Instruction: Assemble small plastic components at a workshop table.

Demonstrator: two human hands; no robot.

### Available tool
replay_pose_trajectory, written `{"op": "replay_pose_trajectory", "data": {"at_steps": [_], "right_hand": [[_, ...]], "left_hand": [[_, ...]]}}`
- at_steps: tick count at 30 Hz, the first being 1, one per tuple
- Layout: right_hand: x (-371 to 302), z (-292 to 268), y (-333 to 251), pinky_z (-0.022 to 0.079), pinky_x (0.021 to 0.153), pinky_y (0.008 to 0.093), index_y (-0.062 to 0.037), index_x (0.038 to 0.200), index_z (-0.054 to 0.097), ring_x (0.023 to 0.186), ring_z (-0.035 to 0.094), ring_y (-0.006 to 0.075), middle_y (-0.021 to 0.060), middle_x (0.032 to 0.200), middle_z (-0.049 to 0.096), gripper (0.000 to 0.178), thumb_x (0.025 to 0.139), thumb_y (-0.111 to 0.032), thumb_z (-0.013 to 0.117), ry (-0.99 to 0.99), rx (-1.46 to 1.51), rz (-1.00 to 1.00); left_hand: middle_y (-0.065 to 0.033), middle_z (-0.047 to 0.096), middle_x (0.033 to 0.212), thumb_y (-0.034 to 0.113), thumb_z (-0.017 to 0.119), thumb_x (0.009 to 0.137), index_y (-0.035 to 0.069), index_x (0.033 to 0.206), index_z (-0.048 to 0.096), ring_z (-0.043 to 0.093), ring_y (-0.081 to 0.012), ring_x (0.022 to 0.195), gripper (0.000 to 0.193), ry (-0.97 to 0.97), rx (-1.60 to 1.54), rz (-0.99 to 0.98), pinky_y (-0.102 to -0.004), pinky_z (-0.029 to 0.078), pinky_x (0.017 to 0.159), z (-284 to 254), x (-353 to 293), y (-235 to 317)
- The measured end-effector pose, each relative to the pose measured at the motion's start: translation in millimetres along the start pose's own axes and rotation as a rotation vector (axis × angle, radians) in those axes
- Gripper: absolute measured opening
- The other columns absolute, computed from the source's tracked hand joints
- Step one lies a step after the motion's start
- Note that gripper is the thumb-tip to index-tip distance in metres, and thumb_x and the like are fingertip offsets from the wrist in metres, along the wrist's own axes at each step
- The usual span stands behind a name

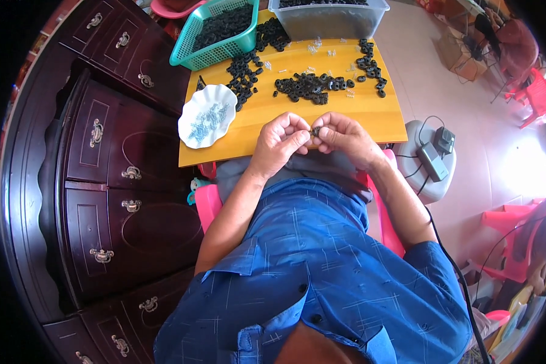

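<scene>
Both hands meet over the near edge of the yellow table (255, 136). My left hand (281, 141) pinches a small black plastic part (315, 131) between thumb and forefinger. From the other side, my right hand (344, 138) grips the same part, its fingertips almost touching the left ones. Just beyond the hands lies a heap of small black parts (309, 87), with several clear springs (350, 93) scattered around it. To the left, a white scalloped dish (187, 121) holds a pile of similar springs (209, 119).
A green basket (188, 60) and a clear plastic tub (324, 23), both holding black parts, stand at the back. More black parts line the table's left and right sides. Dark wooden drawers (133, 127) rise at the left. A grey stool (434, 191) with black devices stands right.
</scene>
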State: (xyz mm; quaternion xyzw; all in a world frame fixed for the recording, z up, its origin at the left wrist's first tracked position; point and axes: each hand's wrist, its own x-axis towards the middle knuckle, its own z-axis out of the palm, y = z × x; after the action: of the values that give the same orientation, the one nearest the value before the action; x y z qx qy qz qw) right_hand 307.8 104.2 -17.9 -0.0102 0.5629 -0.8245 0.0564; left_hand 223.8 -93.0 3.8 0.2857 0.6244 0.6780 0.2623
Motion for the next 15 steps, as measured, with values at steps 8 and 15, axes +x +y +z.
{"op": "replay_pose_trajectory", "data": {"at_steps": [8,15], "right_hand": [[-1.0,-0.1,-1.3,0.051,0.08,0.0234,-0.0038,0.115,0.061,0.084,0.061,0.0079,0.0018,0.098,0.067,0.02,0.103,-0.02,0.061,0.002,0.0,0.021],[0.9,-5.3,4.8,0.053,0.082,0.0243,-0.0024,0.115,0.062,0.086,0.063,0.0092,0.0042,0.097,0.069,0.019,0.101,-0.016,0.063,-0.043,0.006,-0.017]], "left_hand": [[-0.0031,0.068,0.088,0.009,0.064,0.098,0.003,0.103,0.061,0.066,-0.0077,0.077,0.008,-0.028,-0.017,-0.004,-0.023,0.055,0.067,0.0,-0.9,0.2],[-0.0033,0.068,0.086,0.01,0.065,0.098,0.003,0.099,0.06,0.065,-0.0075,0.076,0.008,-0.051,0.046,-0.008,-0.0228,0.055,0.067,1.8,-2.3,-2.2]]}}
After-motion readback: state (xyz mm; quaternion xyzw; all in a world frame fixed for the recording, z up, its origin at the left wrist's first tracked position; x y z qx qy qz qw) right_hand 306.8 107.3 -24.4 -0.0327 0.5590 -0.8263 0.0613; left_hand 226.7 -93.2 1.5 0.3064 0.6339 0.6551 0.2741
